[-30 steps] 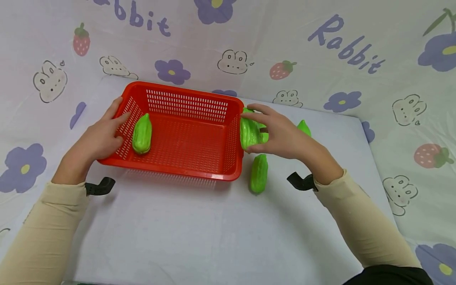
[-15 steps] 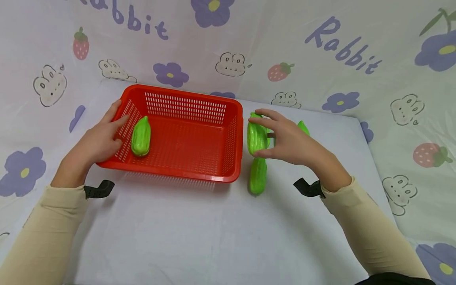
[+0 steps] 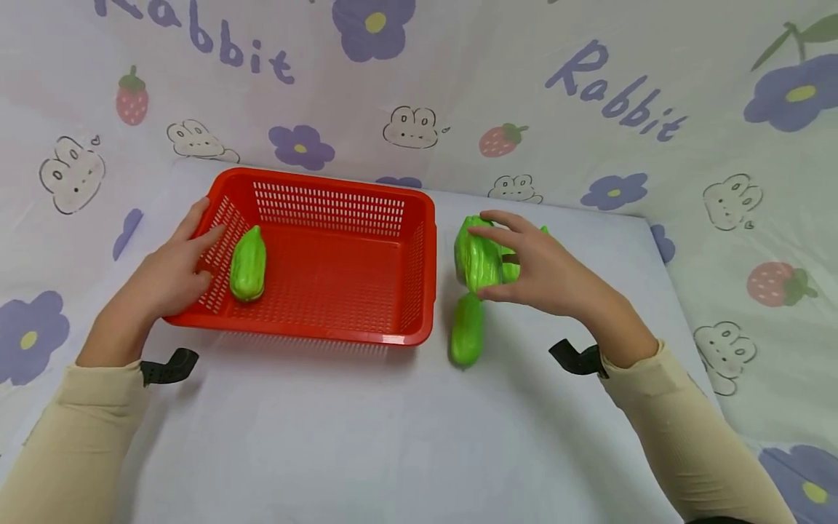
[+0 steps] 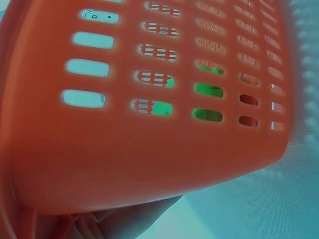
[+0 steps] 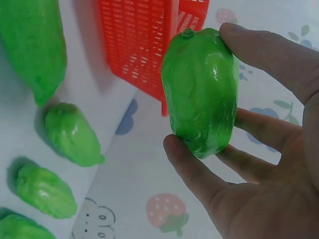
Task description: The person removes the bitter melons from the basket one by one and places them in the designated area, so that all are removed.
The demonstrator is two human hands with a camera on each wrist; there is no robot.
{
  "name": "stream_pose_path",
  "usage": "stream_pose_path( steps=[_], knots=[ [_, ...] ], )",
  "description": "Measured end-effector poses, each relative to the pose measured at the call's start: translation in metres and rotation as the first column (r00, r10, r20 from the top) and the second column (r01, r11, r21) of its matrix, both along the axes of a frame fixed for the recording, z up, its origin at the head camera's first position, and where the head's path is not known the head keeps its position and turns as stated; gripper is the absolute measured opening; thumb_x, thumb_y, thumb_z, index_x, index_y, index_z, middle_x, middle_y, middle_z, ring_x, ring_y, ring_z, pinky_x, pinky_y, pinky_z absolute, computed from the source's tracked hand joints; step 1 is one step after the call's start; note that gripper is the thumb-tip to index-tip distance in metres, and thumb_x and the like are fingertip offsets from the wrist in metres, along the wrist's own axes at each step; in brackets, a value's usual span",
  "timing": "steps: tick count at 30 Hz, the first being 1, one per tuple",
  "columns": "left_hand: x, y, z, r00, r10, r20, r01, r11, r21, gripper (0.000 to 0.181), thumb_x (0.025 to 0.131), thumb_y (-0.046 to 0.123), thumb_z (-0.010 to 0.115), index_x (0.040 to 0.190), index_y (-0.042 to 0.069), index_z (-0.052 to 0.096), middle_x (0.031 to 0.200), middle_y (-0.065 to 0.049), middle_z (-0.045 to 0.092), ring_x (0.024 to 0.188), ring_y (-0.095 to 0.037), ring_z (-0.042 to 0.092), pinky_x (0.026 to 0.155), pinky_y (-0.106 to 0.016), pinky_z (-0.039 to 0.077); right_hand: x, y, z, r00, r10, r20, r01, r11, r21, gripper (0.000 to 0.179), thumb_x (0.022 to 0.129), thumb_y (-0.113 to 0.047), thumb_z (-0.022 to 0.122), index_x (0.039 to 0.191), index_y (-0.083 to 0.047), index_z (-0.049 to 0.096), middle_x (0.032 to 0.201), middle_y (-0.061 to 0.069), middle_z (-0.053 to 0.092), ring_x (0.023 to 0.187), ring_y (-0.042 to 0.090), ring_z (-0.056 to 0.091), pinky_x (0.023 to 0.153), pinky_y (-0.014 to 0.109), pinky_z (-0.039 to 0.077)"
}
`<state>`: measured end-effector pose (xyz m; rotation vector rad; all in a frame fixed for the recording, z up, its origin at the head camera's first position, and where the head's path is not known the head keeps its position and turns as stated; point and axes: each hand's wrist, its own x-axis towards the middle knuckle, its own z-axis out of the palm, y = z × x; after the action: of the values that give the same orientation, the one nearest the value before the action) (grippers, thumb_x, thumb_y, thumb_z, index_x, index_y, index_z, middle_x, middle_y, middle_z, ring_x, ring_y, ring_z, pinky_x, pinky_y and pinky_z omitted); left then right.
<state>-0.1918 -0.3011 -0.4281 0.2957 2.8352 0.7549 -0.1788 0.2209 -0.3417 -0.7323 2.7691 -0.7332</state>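
In the head view, my left hand [image 3: 166, 276] grips the left end of a red plastic basket [image 3: 314, 335] by its rim. The left wrist view shows mostly the basket's slotted wall [image 4: 149, 159], with green glimpsed through the slots. One green ribbed gourd [image 3: 248, 266] lies inside the basket at its left end. Off the basket's right side, my right hand [image 3: 543, 266] holds another green ribbed gourd [image 5: 202, 89] between thumb and fingertips. A further green ribbed gourd [image 3: 466, 335] lies on the table in front of that hand. Behind the hand, more gourds are partly hidden.
Several loose green gourds [image 5: 72, 134] lie on the white table in the right wrist view. The white-covered table [image 3: 366, 422] extends in front of the basket. A printed cloth [image 3: 458, 58] with rabbits, flowers and strawberries rises behind the table.
My right hand has moved right, away from the basket's right rim, with the gourd held and slightly turned. The left hand stays at the basket. The head view has shifted a little.
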Motion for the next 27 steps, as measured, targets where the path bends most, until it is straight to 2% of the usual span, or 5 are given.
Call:
stream_pose_path(
  steps=[8, 15, 19, 22, 27],
  knots=[
    [0.002, -0.001, -0.001, 1.000, -0.004, -0.015, 0.004, 1.000, -0.006, 0.081, 0.091, -0.005, 0.051, 0.168, -0.003, 0.027, 0.180, -0.003, -0.020, 0.137, -0.060, 0.044, 0.073, -0.044, 0.052, 0.007, 0.010, -0.001, 1.000, -0.014, -0.017, 0.015, 0.999, 0.034, 0.086, 0.087, -0.021, 0.092, 0.162, -0.014, 0.052, 0.174, 0.009, 0.031, 0.126, 0.036, 0.066, 0.102, 0.055, 0.058],
    [0.002, -0.001, 0.000, 1.000, -0.005, -0.014, 0.005, 1.000, -0.006, 0.081, 0.091, -0.006, 0.052, 0.168, -0.003, 0.027, 0.180, -0.004, -0.018, 0.138, -0.061, 0.044, 0.073, -0.043, 0.053, 0.010, 0.015, 0.000, 0.999, -0.015, -0.031, 0.017, 0.998, 0.056, 0.084, 0.088, -0.021, 0.091, 0.161, -0.011, 0.053, 0.174, 0.012, 0.031, 0.139, 0.038, 0.055, 0.103, 0.054, 0.058],
    [0.003, -0.001, -0.001, 1.000, -0.007, -0.014, 0.007, 1.000, 0.002, 0.081, 0.091, -0.006, 0.052, 0.168, -0.004, 0.028, 0.181, -0.007, -0.017, 0.137, -0.062, 0.044, 0.072, -0.041, 0.054, 0.011, 0.017, -0.001, 1.000, -0.015, -0.025, 0.016, 0.998, 0.055, 0.083, 0.088, -0.021, 0.091, 0.161, -0.011, 0.053, 0.174, 0.013, 0.031, 0.141, 0.038, 0.053, 0.103, 0.054, 0.058],
    [0.003, -0.002, 0.000, 1.000, -0.004, -0.014, 0.005, 1.000, 0.005, 0.081, 0.091, -0.007, 0.053, 0.168, -0.004, 0.028, 0.181, -0.007, -0.017, 0.136, -0.062, 0.045, 0.073, -0.043, 0.056, 0.011, 0.017, -0.002, 1.000, -0.010, -0.025, 0.011, 0.999, 0.050, 0.083, 0.088, -0.021, 0.091, 0.161, -0.009, 0.053, 0.173, 0.013, 0.032, 0.143, 0.039, 0.051, 0.103, 0.055, 0.057],
    [0.003, -0.001, 0.000, 1.000, 0.003, -0.009, -0.003, 1.000, 0.004, 0.081, 0.092, -0.006, 0.053, 0.168, -0.002, 0.027, 0.180, -0.004, -0.019, 0.140, -0.061, 0.041, 0.084, -0.059, 0.058, 0.013, 0.020, -0.006, 1.000, -0.018, -0.021, 0.019, 0.998, 0.056, 0.084, 0.086, -0.019, 0.092, 0.160, -0.009, 0.053, 0.173, 0.013, 0.032, 0.144, 0.040, 0.050, 0.104, 0.055, 0.057]
  ],
)
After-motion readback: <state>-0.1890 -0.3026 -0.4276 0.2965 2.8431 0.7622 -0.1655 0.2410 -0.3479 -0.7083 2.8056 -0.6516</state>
